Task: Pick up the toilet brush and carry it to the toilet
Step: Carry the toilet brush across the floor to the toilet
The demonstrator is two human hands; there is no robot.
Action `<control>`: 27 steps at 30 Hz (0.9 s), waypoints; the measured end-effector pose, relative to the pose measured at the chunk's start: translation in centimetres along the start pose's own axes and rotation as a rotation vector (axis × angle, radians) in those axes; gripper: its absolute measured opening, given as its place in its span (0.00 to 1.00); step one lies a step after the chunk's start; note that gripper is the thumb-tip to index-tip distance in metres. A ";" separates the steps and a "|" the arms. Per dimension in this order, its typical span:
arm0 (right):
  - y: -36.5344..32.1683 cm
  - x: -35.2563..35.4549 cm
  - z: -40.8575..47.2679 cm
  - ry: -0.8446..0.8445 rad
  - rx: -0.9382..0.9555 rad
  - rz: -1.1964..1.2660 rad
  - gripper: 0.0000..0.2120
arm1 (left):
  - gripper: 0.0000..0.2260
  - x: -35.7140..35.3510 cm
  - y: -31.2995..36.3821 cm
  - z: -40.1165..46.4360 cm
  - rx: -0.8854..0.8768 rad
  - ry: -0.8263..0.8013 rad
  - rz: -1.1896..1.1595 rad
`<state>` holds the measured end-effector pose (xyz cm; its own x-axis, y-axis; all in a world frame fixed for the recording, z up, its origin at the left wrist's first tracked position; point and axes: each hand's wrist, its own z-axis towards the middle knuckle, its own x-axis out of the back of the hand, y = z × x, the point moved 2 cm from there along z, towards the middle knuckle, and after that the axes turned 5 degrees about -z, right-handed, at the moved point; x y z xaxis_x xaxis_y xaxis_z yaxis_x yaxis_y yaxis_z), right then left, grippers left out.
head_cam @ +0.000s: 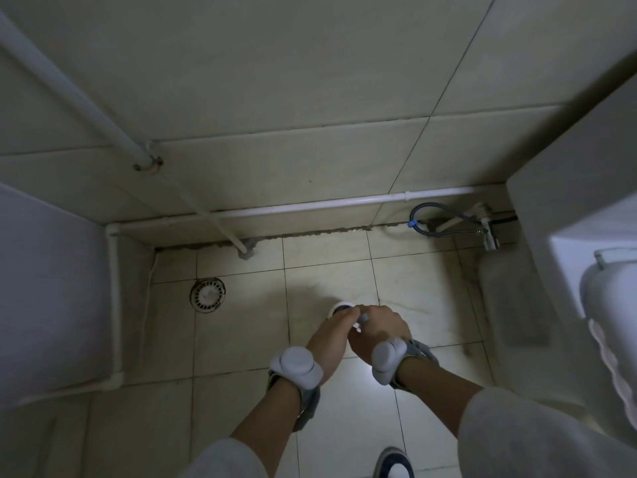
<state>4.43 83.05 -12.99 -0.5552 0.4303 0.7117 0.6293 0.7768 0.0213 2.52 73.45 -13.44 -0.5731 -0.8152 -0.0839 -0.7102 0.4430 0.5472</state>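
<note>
Head view, dim bathroom, looking down at pale square floor tiles [337, 281]. Both hands meet low over the floor, near the middle of the frame.

Right hand [377, 327]: fingers curled shut around a thin pale handle, of which only a short bit shows between the two hands. I take this for the white plastic toilet brush [360, 320]. Left hand [332, 334]: fingers bent and closed at the same spot, thumb tip against the handle; whether it grips or only steadies, I cannot tell.

Just beyond the fingertips sits a round white holder with a dark opening [339, 309], standing on the tiles. The brush head is hidden (probably still down in the holder).

White ceramic toilet [606, 288] at the right edge, well apart from the hands. Round metal floor drain [207, 294] to the left.

Handling judgement: light, stiff handle, likely smooth and perhaps wet, so slippery. Best hold is high on the handle. The holder may lift along with it; the left hand could pin it down. Head may drip in transit.
</note>
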 end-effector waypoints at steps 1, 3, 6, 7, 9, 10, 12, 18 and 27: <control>0.9 0.2 0.1 0.025 0.005 0.014 0.11 | 0.19 -0.7 0.3 0.1 0.002 -0.004 0.003; 3.7 0.8 0.7 0.055 -0.005 0.076 0.11 | 0.17 -2.8 1.1 0.7 0.018 -0.018 -0.016; 7.0 1.8 1.8 0.066 -0.019 0.140 0.12 | 0.14 -5.7 2.1 1.5 0.011 -0.072 -0.001; 8.6 2.2 2.2 0.071 -0.028 0.155 0.12 | 0.12 -7.2 2.6 2.0 0.004 -0.087 -0.005; 10.1 2.7 2.9 0.079 -0.030 0.160 0.12 | 0.11 -8.7 3.3 2.7 -0.014 -0.109 -0.015; 11.4 3.0 3.3 0.087 -0.035 0.167 0.12 | 0.12 -10.0 3.7 3.0 -0.028 -0.137 -0.002; 14.0 3.8 4.3 0.107 -0.045 0.187 0.12 | 0.11 -12.5 4.7 3.9 -0.036 -0.180 0.001; 21.6 6.1 7.5 0.166 -0.152 0.274 0.14 | 0.20 -19.4 7.9 5.7 -0.051 -0.260 0.131; 26.7 8.7 10.6 0.173 -0.251 0.317 0.18 | 0.27 -25.8 11.5 7.0 0.008 -0.296 0.000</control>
<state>10.64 112.46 -13.64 -0.2276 0.5294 0.8173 0.8784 0.4739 -0.0624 6.31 102.19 -10.83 -0.6668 -0.6714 -0.3235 -0.7125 0.4469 0.5409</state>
